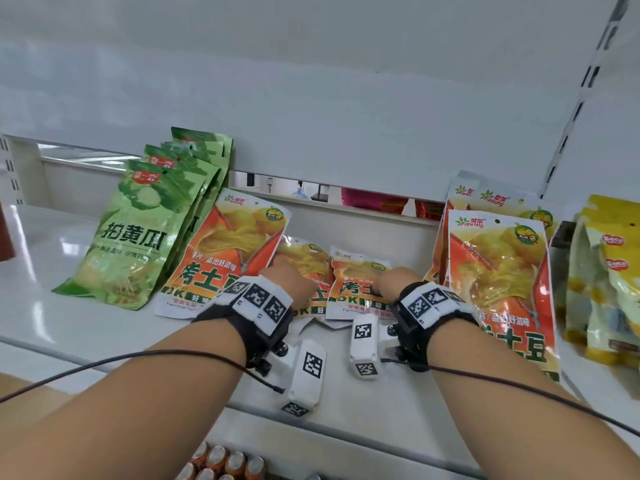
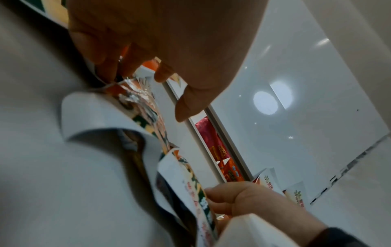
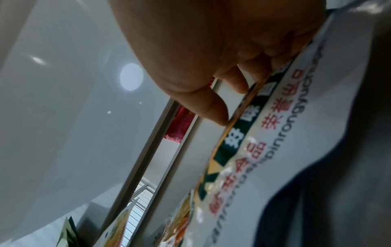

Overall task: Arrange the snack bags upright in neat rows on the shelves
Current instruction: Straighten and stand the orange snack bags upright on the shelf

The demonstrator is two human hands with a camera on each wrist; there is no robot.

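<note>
I am watching both hands reaching into a white shelf [image 1: 346, 393] where snack bags are lying and leaning. My left hand [image 1: 287, 275] is resting on an orange bag [image 1: 308, 268] lying flat near the middle; in the left wrist view its fingers [image 2: 118, 55] are curling down onto the crinkled bag edge [image 2: 135, 93] and seem to be pinching it, though blur is making that hard to confirm. My right hand [image 1: 391, 277] is pressing on a second flat bag [image 1: 356, 282] just beside the first; in the right wrist view the thumb [image 3: 213, 107] and curled fingers [image 3: 243, 80] are gripping that bag's lower edge [image 3: 253, 133].

To the left, a leaning orange bag [image 1: 225, 251] is tilting against a green stack [image 1: 145, 230] of at least 3 cucumber bags, which is leaning back toward the rear wall. To the right, 2 upright orange bags [image 1: 498, 271] are standing one behind the other, just beside my right wrist. Further right, yellow bags [image 1: 606, 282] are standing in a row, apart from the orange ones.

Black straps with white marker blocks [image 1: 263, 299] are sitting on both wrists, with thin cables [image 1: 104, 362] trailing back along the forearms. Below the shelf front, some orange-capped bottles [image 1: 221, 462] are showing.
</note>
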